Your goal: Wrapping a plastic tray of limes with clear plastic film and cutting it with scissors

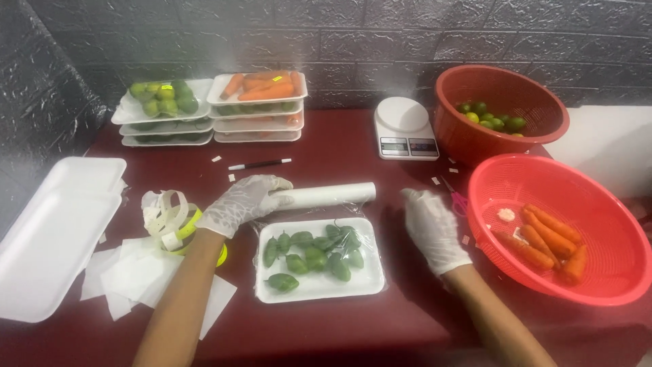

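Head view: left gloved hand (pixel 244 202) gripping the roll of cling film (pixel 324 195) just behind the white foam tray of green peppers (pixel 316 259); right gloved hand (pixel 432 229) open, flat on the table beside the tray, holding nothing. Best to pull the film taut and level across the tray, keeping the roll steady and the free hand pinning the edge. Near red basket (pixel 614 285) with carrots; far red basket (pixel 543 95) with limes. Stacked trays of limes (pixel 163 102) and carrots (pixel 258 88) at the back.
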